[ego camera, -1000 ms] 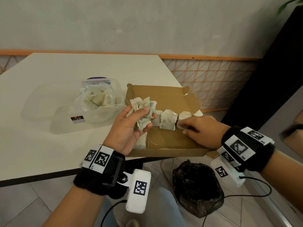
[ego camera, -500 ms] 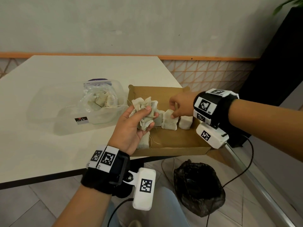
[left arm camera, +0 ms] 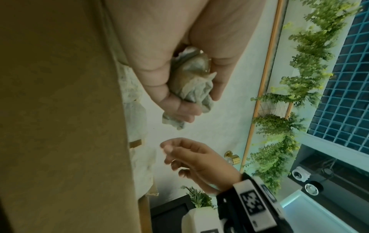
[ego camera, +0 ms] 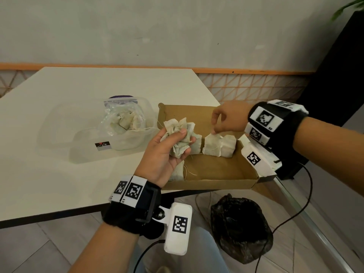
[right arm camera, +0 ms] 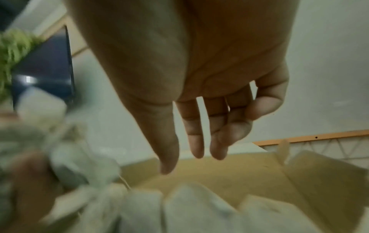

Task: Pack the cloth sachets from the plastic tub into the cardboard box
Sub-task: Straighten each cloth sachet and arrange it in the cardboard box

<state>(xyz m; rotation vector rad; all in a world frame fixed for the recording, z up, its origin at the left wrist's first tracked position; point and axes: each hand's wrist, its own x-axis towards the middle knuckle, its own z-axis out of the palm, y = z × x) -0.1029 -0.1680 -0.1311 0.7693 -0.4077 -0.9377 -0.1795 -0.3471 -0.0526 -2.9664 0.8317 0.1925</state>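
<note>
The left hand [ego camera: 167, 152] grips a bunch of cloth sachets [ego camera: 180, 137] over the near-left corner of the cardboard box [ego camera: 214, 172]. The right hand [ego camera: 228, 120], fingers loosely spread and empty, hangs just right of the bunch and is the nearer free grip. Packed sachets [ego camera: 219, 145] stand below it. The plastic tub [ego camera: 118, 133], with sachets remaining, sits left of the box on the table [ego camera: 59, 115].

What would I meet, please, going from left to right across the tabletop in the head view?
Plastic tub → zip bag of sachets → left hand gripping a bunch of sachets → sachets standing in the cardboard box → right hand.
</note>
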